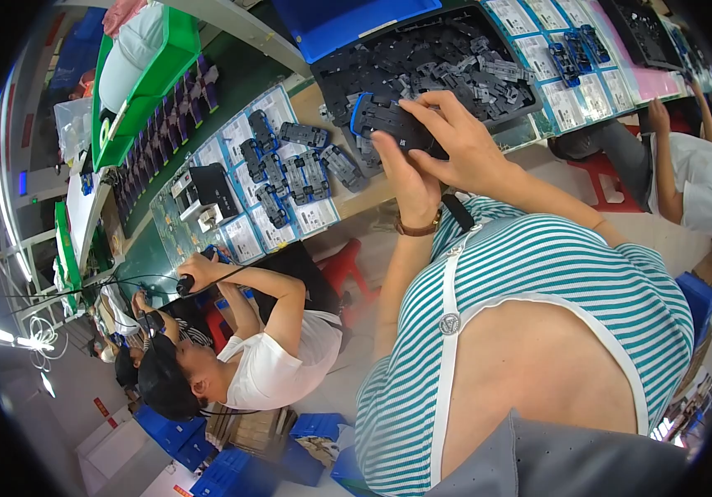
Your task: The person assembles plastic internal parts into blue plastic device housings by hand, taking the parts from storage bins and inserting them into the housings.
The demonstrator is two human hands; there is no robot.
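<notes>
Between my two hands is a toy car (391, 122), its black underside facing up and blue showing along its left end. My left hand (411, 186), with a brown band at the wrist, supports the near side with its fingers partly hidden. Fingers of my right hand (458, 142) are bent over the car's right side and grip it. Just beyond lies a black tray (530, 98) heaped with loose black and grey chassis parts (464, 62). Left of my hands, several toy cars (306, 176) rest underside up on and beside printed sheets.
A blue bin (348, 18) stands behind the tray. More cars (576, 56) lie on sheets at the right. A co-worker in a white shirt (285, 352) sits to my left, another (692, 178) to my right. A green bin (145, 79) is at the upper left.
</notes>
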